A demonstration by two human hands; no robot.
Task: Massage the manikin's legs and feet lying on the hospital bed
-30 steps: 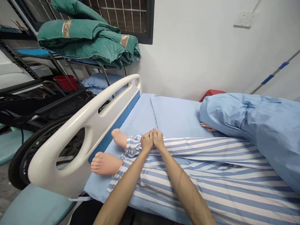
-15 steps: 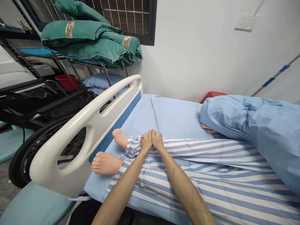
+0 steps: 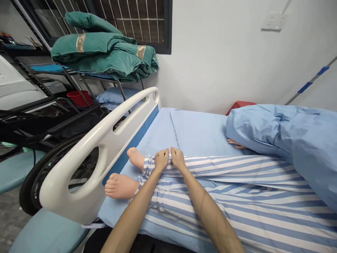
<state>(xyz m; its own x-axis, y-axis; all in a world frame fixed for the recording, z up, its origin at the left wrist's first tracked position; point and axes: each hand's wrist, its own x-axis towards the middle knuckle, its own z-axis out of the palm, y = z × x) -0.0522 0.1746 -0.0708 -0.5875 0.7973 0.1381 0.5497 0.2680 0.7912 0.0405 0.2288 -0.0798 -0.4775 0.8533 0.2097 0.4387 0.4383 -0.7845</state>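
A manikin-like figure lies on the bed in blue-and-white striped trousers (image 3: 223, 168), its two bare feet (image 3: 121, 186) beside the footboard. My left hand (image 3: 161, 160) is closed on the lower part of the far trouser leg, just above the ankle. A small gap to its right, my right hand (image 3: 178, 158) is closed on the same leg. My curled fingers point away from me, and the fingertips are hidden beyond the leg. Over the upper body lies a blue quilt (image 3: 284, 140), with part of the figure's hand (image 3: 236, 143) showing under its edge.
A white footboard (image 3: 65, 207) with cut-out handles borders the bed on the left. Beyond it stand a wheelchair (image 3: 28, 189), a red bucket (image 3: 79, 99) and a rack bearing folded green bedding (image 3: 105, 52). Pale blue sheet (image 3: 200, 130) covers the mattress along the wall.
My hands, pressed side by side before, are now slightly apart, the left one shifted toward the feet. The view has tilted a little.
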